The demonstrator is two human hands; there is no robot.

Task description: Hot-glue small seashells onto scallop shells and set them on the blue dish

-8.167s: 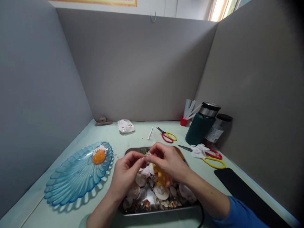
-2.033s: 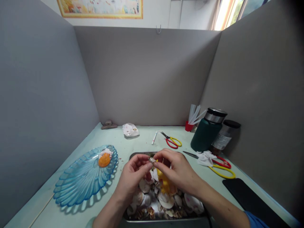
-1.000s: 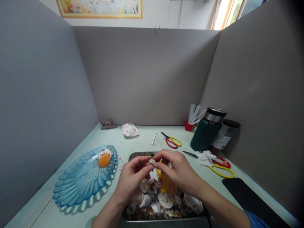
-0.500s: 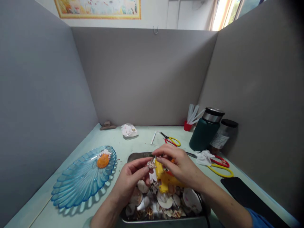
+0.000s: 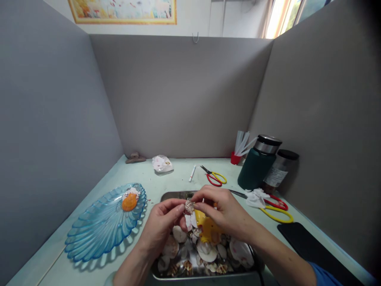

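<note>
A small brown-and-white seashell (image 5: 189, 206) is pinched between the thumb and fingers of my left hand (image 5: 162, 222), above a metal tray (image 5: 172, 194). From the other side, the closed thumb and forefinger of my right hand (image 5: 222, 206) grip the shell's right edge. Below my right hand a yellow glue gun (image 5: 210, 230) rests over the tray, partly covered by the hand. Many shells fill the tray, among them a flat white one (image 5: 241, 254). Whether glue is on the held shell I cannot make out.
At left stands a blue shell-shaped glass dish (image 5: 104, 226) with an orange shell (image 5: 129, 202) in it. Scissors (image 5: 216, 177), a green bottle (image 5: 256, 165), a red cup of glue sticks (image 5: 235, 159), larger scissors (image 5: 278, 212) and a black phone (image 5: 309, 242) stand or lie behind and right.
My right fingertips have come down from near the glue gun's top end to the small shell. The shell has turned a little in my left fingers.
</note>
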